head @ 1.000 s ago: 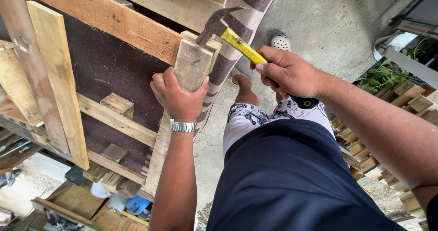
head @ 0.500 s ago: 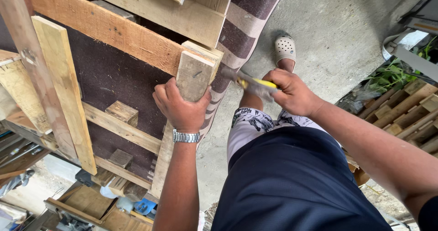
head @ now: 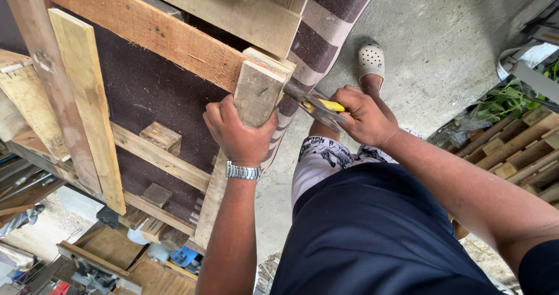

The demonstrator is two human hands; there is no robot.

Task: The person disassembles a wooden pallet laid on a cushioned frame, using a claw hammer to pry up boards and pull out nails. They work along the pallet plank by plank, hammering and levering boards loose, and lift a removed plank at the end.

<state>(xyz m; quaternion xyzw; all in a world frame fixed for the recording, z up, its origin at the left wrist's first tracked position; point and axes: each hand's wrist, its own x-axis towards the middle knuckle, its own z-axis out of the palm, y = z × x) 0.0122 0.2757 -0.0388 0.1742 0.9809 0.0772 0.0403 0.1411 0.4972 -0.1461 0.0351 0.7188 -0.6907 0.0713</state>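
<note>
Overhead, a large wooden frame (head: 157,39) of rough planks fills the upper left of the view, backed by a dark brown board (head: 145,97) and leaning over a bare concrete floor (head: 442,50). A long pale plank (head: 87,103) runs slantwise at the left edge, and small wooden blocks (head: 160,138) sit along a lower rail. At the right, a stack of timber offcuts (head: 518,149) lies beside some green plants (head: 501,103).

The person's dark blue shirt (head: 372,237) and patterned shorts (head: 326,158) take up the lower middle, with one foot in a pale perforated clog (head: 371,59) on the floor beyond.

A short upright plank (head: 256,97) stands against the end of the frame's broad crossbeam. The left hand (head: 239,135), with a metal wristwatch (head: 243,171) on its wrist, has its fingers wrapped tight around this plank from below. The right hand (head: 364,117) has its fingers clamped on the yellow handle of a hammer (head: 317,106), whose metal head touches the plank's right edge, just under the top corner.
</note>
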